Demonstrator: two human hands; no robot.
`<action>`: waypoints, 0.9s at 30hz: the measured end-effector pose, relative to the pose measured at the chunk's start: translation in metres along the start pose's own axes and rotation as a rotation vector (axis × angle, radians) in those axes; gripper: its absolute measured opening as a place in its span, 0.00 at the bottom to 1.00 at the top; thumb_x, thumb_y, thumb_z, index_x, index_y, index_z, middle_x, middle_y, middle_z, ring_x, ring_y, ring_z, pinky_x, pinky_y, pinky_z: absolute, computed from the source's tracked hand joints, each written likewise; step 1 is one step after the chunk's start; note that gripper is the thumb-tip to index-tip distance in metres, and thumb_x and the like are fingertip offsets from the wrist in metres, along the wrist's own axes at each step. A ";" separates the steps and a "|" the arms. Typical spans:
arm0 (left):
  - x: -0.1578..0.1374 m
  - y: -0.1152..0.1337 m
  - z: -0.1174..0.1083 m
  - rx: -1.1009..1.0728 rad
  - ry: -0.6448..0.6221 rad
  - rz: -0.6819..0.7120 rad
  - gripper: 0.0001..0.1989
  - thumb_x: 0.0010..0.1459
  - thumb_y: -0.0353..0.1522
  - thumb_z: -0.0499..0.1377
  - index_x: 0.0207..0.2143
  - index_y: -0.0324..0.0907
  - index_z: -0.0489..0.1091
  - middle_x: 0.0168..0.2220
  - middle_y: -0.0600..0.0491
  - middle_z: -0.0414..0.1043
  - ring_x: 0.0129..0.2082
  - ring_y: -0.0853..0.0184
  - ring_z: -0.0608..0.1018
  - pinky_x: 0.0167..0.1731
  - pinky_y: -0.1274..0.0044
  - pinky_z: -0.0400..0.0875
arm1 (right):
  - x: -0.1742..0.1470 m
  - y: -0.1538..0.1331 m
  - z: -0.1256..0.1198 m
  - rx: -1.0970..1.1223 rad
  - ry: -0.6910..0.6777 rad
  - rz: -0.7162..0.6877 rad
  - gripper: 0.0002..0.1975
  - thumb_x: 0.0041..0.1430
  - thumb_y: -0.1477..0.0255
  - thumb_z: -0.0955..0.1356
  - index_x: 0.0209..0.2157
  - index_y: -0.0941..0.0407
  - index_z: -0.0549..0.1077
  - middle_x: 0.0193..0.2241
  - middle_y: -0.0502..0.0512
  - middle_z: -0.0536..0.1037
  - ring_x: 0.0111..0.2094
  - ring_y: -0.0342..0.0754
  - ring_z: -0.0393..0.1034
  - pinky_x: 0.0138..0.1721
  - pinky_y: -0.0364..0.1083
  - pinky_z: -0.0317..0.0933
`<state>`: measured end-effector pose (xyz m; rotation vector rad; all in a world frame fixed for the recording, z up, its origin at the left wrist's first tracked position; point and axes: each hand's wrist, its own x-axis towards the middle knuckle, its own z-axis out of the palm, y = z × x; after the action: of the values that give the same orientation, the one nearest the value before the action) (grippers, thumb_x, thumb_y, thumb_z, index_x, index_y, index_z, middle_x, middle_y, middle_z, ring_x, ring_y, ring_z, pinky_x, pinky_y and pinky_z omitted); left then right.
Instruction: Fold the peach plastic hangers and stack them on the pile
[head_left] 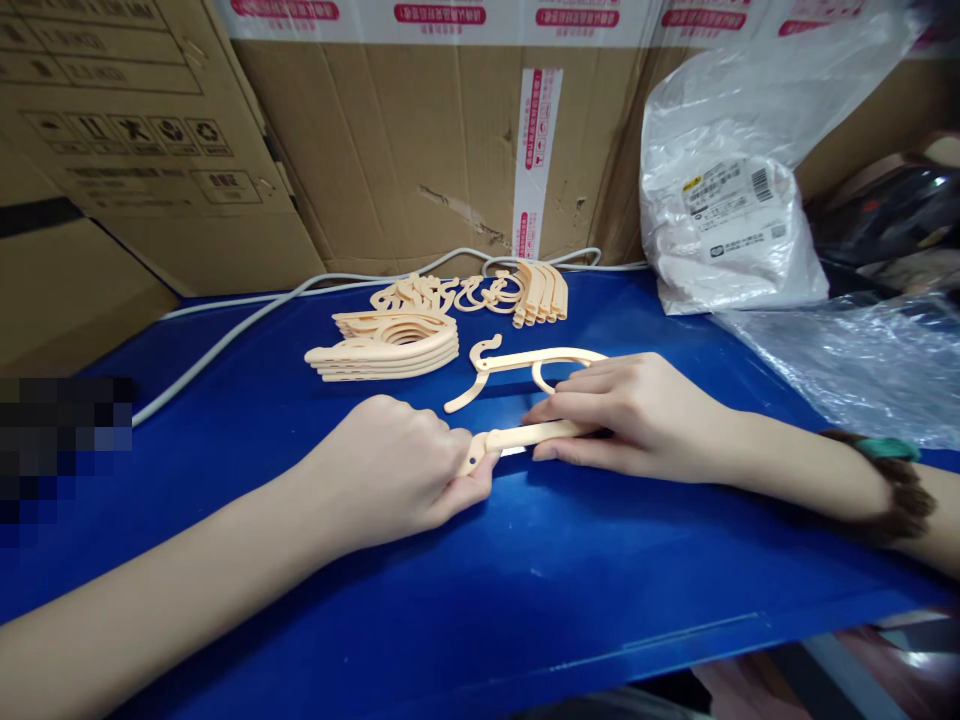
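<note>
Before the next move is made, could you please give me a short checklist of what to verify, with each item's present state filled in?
1. Left grip closed on the held cream piece: ok, around its jointed end.
2. Right grip on the same piece: ok, thumb and fingers around the other end.
3. Joint fully seated: cannot tell.
4. Hooked piece free of the right grip: cannot tell, they overlap in view.
5. Stack of cream pieces apart from both grips: ok.
6. White cable away from both grips: ok.
</note>
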<state>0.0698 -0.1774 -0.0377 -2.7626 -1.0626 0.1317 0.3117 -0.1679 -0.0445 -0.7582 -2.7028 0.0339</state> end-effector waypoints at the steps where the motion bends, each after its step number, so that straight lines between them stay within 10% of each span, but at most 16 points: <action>1: 0.000 0.000 0.000 0.001 -0.003 -0.008 0.24 0.64 0.38 0.44 0.19 0.42 0.69 0.20 0.53 0.76 0.17 0.64 0.75 0.19 0.76 0.41 | 0.000 0.001 -0.001 -0.003 0.025 -0.011 0.17 0.67 0.62 0.63 0.42 0.59 0.77 0.33 0.56 0.80 0.32 0.47 0.73 0.34 0.45 0.63; 12: -0.001 -0.007 0.005 0.017 0.117 -0.012 0.27 0.65 0.38 0.44 0.15 0.41 0.65 0.16 0.52 0.73 0.12 0.69 0.69 0.17 0.75 0.40 | 0.002 0.007 -0.016 -0.141 0.222 0.081 0.15 0.67 0.66 0.62 0.33 0.57 0.76 0.35 0.59 0.77 0.38 0.51 0.67 0.39 0.51 0.63; 27: -0.002 -0.005 0.004 0.022 0.123 -0.036 0.25 0.63 0.38 0.44 0.15 0.41 0.63 0.15 0.52 0.72 0.12 0.68 0.69 0.17 0.75 0.40 | 0.004 0.020 -0.004 -0.058 0.076 0.156 0.16 0.68 0.66 0.62 0.38 0.57 0.79 0.42 0.61 0.76 0.42 0.51 0.69 0.46 0.52 0.61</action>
<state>0.0640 -0.1746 -0.0404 -2.6909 -1.0720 -0.0311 0.3201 -0.1489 -0.0418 -0.9669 -2.5774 -0.0363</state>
